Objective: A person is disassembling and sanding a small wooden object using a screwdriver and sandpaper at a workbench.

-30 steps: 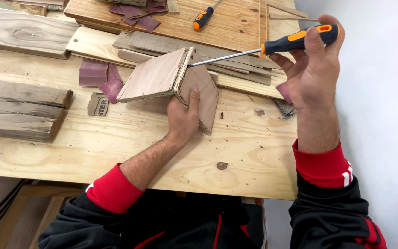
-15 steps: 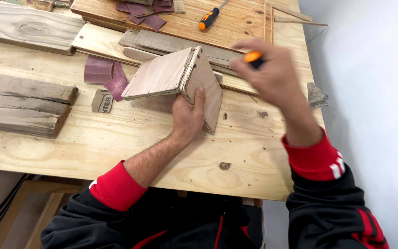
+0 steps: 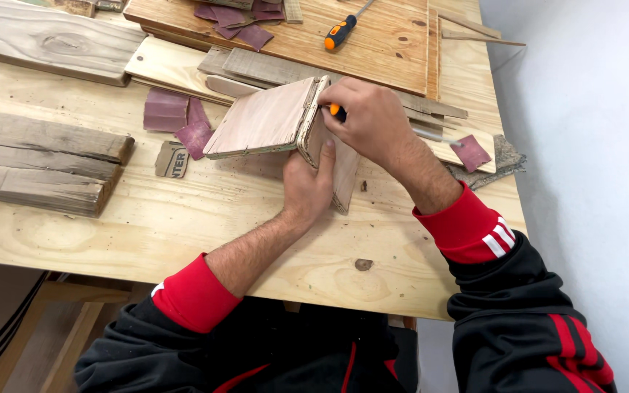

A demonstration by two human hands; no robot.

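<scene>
My left hand (image 3: 309,183) presses against a small assembly of two thin wooden boards (image 3: 267,120) joined at an angle, holding it upright on the pine workbench (image 3: 183,225). At the top of the joint, my right hand (image 3: 369,120) is closed around a screwdriver. Only a bit of its orange handle (image 3: 337,111) shows by the thumb. A thin grey metal rod (image 3: 434,136) lies just right of my wrist; whether it belongs to this tool is unclear.
A second orange-handled screwdriver (image 3: 341,33) lies on a plywood panel (image 3: 394,51) at the back. Maroon sandpaper pieces (image 3: 165,110) lie left of the boards, one more (image 3: 471,153) to the right. Rough planks (image 3: 38,164) are stacked left. A white wall (image 3: 584,145) borders the bench's right edge.
My right hand, raised at the right with the screwdriver a second ago, has swung down and left onto the top of the board joint. My left hand stays on the boards.
</scene>
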